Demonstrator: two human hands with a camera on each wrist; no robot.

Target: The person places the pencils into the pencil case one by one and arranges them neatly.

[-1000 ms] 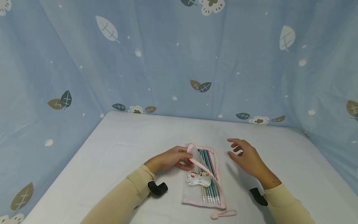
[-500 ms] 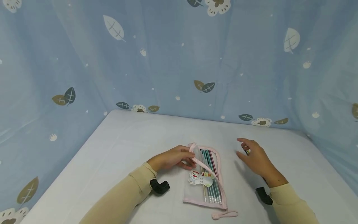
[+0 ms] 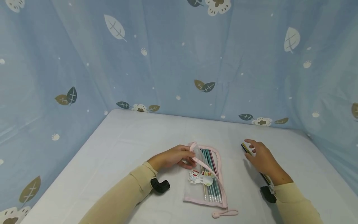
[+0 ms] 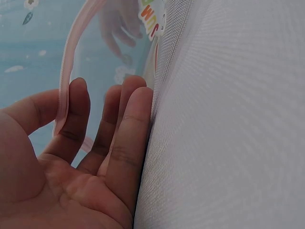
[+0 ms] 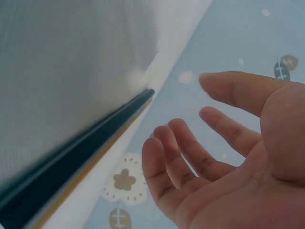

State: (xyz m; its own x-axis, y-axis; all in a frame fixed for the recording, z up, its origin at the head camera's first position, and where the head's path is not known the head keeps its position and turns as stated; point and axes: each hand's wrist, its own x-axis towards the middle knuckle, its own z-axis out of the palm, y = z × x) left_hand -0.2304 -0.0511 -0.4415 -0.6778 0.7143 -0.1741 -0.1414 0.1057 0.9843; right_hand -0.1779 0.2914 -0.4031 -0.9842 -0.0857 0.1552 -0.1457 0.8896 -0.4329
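In the head view a see-through pencil pouch with pink trim lies flat, with several pencils inside. My left hand pinches its pink zipper edge between thumb and index finger, lifting the mouth apart; the other fingers extend beside the mesh. To the right, my right hand hovers with fingers loosely bent and nothing between them. Under it, partly hidden by hand and wrist, lie dark and yellow pencils. The right wrist view shows these pencils beside the hand, apart from the fingertips; their number is unclear.
A pink wrist strap hangs off the pouch's near right corner. White cloth covers the table, and a blue patterned curtain encloses its back and sides. Black wrist mounts sit at both cuffs.
My right hand has moved right, away from the pouch, and the dark and yellow pencils now show beneath it. The left hand keeps its hold on the zipper edge; the head view has shifted slightly.
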